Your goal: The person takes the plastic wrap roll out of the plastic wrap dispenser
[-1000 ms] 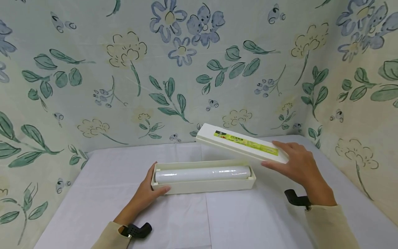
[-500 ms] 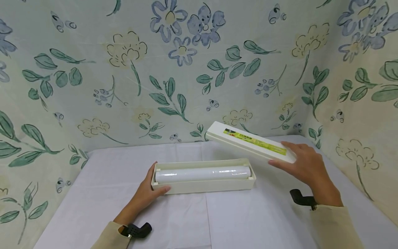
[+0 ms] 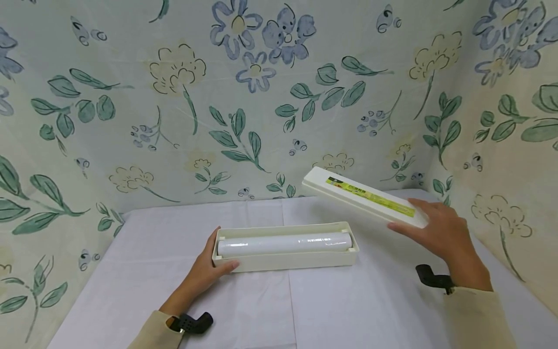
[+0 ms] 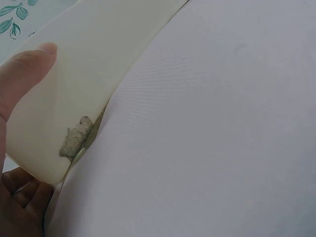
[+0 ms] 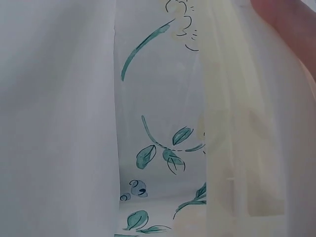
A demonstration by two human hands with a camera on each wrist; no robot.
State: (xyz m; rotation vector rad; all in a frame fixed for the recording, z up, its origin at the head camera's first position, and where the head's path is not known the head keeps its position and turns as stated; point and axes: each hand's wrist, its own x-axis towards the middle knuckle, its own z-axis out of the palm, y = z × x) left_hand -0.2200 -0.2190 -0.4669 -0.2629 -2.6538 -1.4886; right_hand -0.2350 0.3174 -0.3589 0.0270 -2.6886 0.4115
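Observation:
A long cream box base [image 3: 287,262] sits on the table with a shiny white roll of film [image 3: 283,245] lying in it. My left hand [image 3: 208,266] grips the left end of the base, thumb on its front wall. In the left wrist view the thumb presses that wall [image 4: 84,74], and a greyish patch [image 4: 75,140] shows near its lower edge. To the right, my right hand [image 3: 440,230] holds the box's white lid [image 3: 348,198] by its right end. The lid is raised and tilted, its left end higher, with a yellow-green label [image 3: 370,196] on top. In the right wrist view the lid's underside [image 5: 242,123] shows.
A white cloth [image 3: 340,305] covers the table. Behind it and on both sides hangs a floral fabric backdrop [image 3: 261,131], close to the table's back edge. Black wrist cameras [image 3: 196,323] are strapped on both wrists.
My right hand has carried the lid to the right, away from the base, and its far end has risen slightly. The left hand, base and roll have not moved.

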